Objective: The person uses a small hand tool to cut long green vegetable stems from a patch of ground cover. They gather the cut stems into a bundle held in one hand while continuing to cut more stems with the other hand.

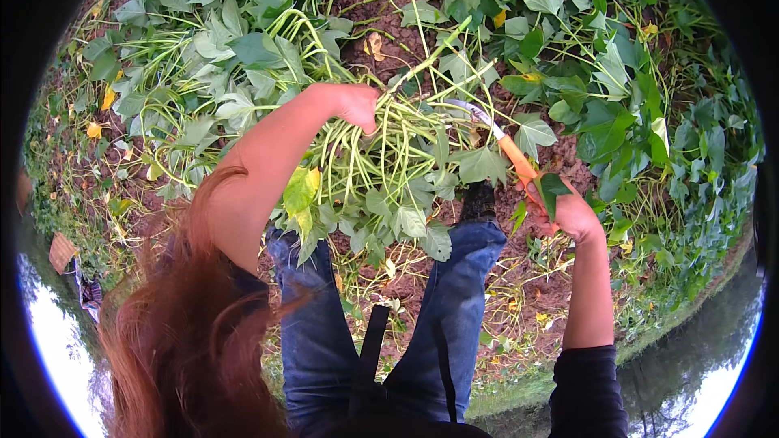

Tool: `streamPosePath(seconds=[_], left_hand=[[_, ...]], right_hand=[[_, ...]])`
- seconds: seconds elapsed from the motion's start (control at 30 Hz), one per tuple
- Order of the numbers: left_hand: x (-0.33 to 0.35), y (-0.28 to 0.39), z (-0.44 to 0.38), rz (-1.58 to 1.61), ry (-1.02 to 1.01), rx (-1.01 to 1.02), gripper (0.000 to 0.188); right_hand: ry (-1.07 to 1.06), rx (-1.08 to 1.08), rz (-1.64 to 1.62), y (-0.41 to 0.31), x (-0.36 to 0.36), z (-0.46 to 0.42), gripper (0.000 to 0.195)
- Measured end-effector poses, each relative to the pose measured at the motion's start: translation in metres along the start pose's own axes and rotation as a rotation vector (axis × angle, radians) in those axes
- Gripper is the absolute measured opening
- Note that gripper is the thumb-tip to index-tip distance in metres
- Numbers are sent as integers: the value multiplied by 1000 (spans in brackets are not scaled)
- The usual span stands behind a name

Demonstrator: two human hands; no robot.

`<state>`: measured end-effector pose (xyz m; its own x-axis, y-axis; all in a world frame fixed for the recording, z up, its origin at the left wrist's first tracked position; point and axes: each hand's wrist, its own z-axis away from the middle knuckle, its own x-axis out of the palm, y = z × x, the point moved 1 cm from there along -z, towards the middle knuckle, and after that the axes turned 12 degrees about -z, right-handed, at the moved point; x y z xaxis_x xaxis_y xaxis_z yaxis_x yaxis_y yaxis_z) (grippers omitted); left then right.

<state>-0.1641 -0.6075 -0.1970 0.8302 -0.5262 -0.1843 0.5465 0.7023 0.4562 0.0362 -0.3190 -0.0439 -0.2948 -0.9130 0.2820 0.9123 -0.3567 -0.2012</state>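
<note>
My left hand is closed around a thick bunch of green leafy vines, whose stems and leaves hang down in front of my legs. In my right hand is the orange handle of a sickle. Its curved metal blade points up and left, at the right side of the bunch, with its tip partly hidden among the stems. A dark green leaf covers part of my right hand. One thicker cut-looking stem sticks up to the right above my left hand.
Leafy vines spread over reddish-brown soil on both sides and ahead. My legs in blue jeans stand apart below the bunch, one dark shoe showing. Dark straps hang between them. A brown piece, perhaps cardboard, lies at the far left.
</note>
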Motion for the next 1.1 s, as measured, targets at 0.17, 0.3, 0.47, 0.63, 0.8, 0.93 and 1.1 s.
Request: streamPosePath(seconds=[0.17, 0.3, 0.47, 0.63, 0.8, 0.93, 1.1], left_hand=[[5, 29, 4, -119, -110, 9, 35], [27, 31, 41, 48, 49, -17, 34], [51, 14, 82, -10, 74, -92, 41], [80, -3, 137, 4, 227, -110, 31], [118, -40, 215, 229, 495, -89, 43], [139, -45, 238, 287, 535, -45, 49], [160, -48, 248, 304, 548, -81, 47]], right_hand=[[100, -7, 347, -17, -7, -38, 22], [236, -154, 834, 14, 20, -49, 23], [441, -68, 255, 47, 58, 56, 16], [553, -413, 534, -8, 83, 28, 21], [435, -308, 821, -91, 137, -136, 36], [372, -248, 917, -117, 155, -175, 37], [129, -60, 622, -64, 186, -125, 34]])
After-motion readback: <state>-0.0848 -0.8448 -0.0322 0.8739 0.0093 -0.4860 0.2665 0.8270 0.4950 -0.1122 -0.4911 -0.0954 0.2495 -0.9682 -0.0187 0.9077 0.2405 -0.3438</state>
